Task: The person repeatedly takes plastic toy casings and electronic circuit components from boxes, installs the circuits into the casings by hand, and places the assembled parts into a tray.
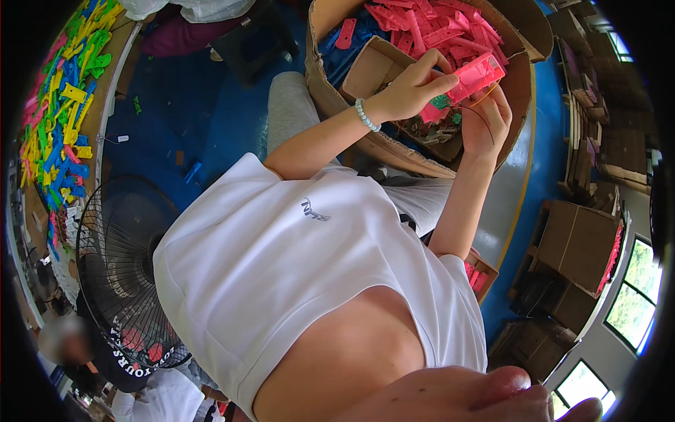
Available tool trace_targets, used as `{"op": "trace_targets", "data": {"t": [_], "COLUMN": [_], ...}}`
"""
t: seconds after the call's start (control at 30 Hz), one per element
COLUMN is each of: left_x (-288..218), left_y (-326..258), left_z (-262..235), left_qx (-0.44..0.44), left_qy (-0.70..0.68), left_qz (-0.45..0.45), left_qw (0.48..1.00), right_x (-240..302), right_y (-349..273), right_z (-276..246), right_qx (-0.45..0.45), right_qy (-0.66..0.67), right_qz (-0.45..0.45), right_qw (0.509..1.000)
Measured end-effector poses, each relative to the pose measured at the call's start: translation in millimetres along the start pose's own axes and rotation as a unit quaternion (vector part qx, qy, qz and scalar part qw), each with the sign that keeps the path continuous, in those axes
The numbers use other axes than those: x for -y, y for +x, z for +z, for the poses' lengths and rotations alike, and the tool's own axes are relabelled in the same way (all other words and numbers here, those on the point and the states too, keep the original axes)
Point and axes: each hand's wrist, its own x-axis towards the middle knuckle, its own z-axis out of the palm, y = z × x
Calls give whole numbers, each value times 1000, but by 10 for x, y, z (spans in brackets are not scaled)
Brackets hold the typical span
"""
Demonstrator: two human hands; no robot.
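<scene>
Above a large cardboard box (415, 163), I hold a pink plastic housing (477, 74) between both hands. My left hand (411, 90) pinches its left end with thumb and fingers. From below and the right, my right hand (487, 125) has its fingers closed against the housing. Thin wires, one orange and one dark, run beside the right fingertips. Small green circuit boards (441, 103) show just under the housing; whether they are joined to it I cannot tell. Several similar pink parts (450, 32) are heaped at the far side of the box.
Within the large box stands a smaller carton (376, 67), beside blue parts (343, 53). At the left are a black fan (123, 260) and a table piled with coloured plastic parts (67, 112). Stacked cartons (580, 243) line the right. Another person (105, 352) is at lower left.
</scene>
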Motion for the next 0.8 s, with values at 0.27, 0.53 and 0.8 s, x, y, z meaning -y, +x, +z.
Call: {"op": "trace_targets", "data": {"t": [0.27,0.53,0.8], "left_x": [157,279,297], "left_y": [-18,4,235], "left_z": [-53,28,5], "left_qx": [52,-4,-82], "left_qy": [126,233,-267], "left_qz": [19,73,-22], "left_qw": [990,970,960], "right_x": [-146,-193,-197], "right_y": [-53,102,-207], "right_z": [205,78,81], "right_qx": [-127,-123,-55], "right_qy": [-110,-132,-251], "right_qz": [-67,-40,-9], "right_qw": [984,983,966]}}
